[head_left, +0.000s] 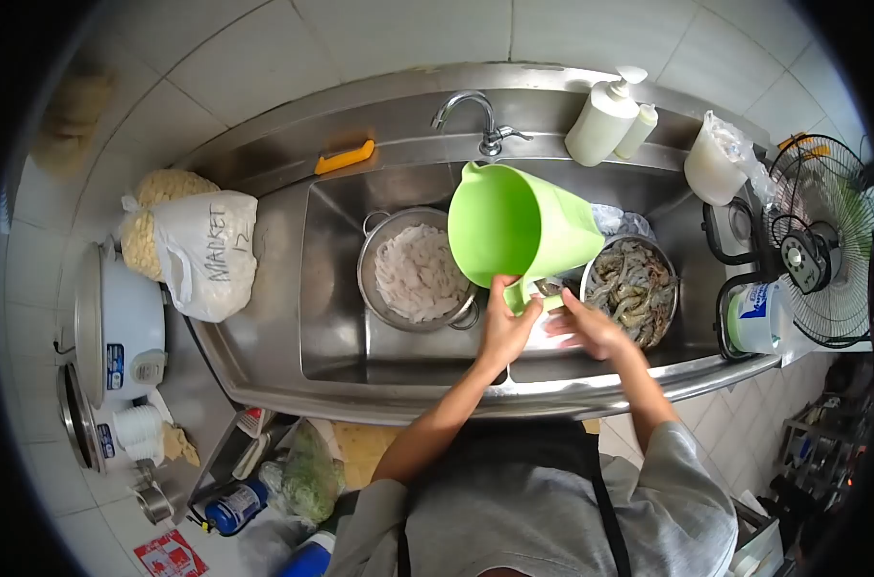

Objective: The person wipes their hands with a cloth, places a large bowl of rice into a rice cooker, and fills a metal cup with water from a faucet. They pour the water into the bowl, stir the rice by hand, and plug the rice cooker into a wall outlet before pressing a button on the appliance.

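As my left hand [504, 337] holds the green plastic pitcher [550, 226], my right hand [596, 329], grip unclear, should steady its five-o'clock side.

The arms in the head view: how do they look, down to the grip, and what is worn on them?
The forearms are bare below loose, short grey sleeves, part of a grey shirt. Over it goes a black apron with narrow straps. The left-hand grip and right-hand grip are ungloved, with no jewellery visible; the right is somewhat blurred.
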A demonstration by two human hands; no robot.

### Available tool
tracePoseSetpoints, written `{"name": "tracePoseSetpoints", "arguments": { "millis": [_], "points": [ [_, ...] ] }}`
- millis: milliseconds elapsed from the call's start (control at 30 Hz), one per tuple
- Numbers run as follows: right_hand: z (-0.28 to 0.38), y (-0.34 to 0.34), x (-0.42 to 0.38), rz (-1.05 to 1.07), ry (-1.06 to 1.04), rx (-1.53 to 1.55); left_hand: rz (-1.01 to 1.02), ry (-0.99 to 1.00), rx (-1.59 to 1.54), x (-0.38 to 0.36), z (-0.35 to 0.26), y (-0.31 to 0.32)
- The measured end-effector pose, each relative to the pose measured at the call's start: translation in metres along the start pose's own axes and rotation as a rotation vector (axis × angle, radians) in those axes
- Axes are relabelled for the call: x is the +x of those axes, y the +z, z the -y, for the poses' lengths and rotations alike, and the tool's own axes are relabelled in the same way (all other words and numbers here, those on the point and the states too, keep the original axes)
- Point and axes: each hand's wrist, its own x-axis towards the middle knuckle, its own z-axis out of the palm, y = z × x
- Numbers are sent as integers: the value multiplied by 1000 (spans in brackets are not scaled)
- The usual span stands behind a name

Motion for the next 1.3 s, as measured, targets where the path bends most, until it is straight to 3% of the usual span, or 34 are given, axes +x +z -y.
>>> {"name": "tracePoseSetpoints", "arguments": {
  "millis": [33,67,133,167,200,233,300,433,467,533,633,700,767,867,900,933,967,1033,1067,1133,1167,1267,1300],
  "points": [
    [15,-23,-2,-114,-29,-532,20,-118,-68,1,-10,-5],
    [37,-52,0,-217,-152,-1040,40,-110,-74,2,-11,-10],
    [79,-94,21,-410,-638,-820,50,-108,-87,-4,-11,-17],
    [124,-79,14,-566,-696,-871,91,-109,27,-7,-12,-20],
    [157,-65,27,-626,-927,-854,131,-108,141,-10,-14,-21],
    [183,-49,45,-594,-1066,-777,163,-184,207,-15,-18,-21],
    [220,-16,86,-505,-1153,-815,167,-230,365,-25,-23,-15],
    [257,86,103,-678,-1789,-1097,177,-161,333,-37,10,-7],
    [261,88,108,-667,-1776,-1097,174,-176,329,-39,9,-4],
    [271,88,111,-462,-1517,-1512,242,-322,378,-38,0,-1],
    [272,51,83,-351,-1584,-1628,244,-309,370,-37,-5,3],
    [266,6,85,-364,-1748,-1470,237,-258,354,-38,13,8],
    [245,-32,114,-374,-1648,-652,222,-199,331,-30,31,10],
    [214,-65,175,-434,-1458,-668,239,-245,367,-13,54,22],
    [197,-60,193,-442,-1316,-796,231,-222,403,-10,61,26],
    [191,-58,194,-509,-1389,-1224,222,-200,439,-7,68,30],
    [191,-55,196,-512,-1379,-1237,220,-209,475,-6,70,31],
    [186,-48,204,-401,-958,-1262,230,-198,519,-6,72,33],
    [180,-48,206,-399,-945,-1257,210,-191,501,-8,73,33],
    [167,-54,207,-480,-868,-1763,196,-216,489,-7,85,39],
    [161,-60,209,-488,-865,-1756,204,-214,495,-1,91,40],
    [135,-72,193,-659,-1136,-1414,138,-298,461,11,113,46],
    [127,-74,175,-720,-1106,-1296,95,-285,489,16,121,48]
  ]
}}
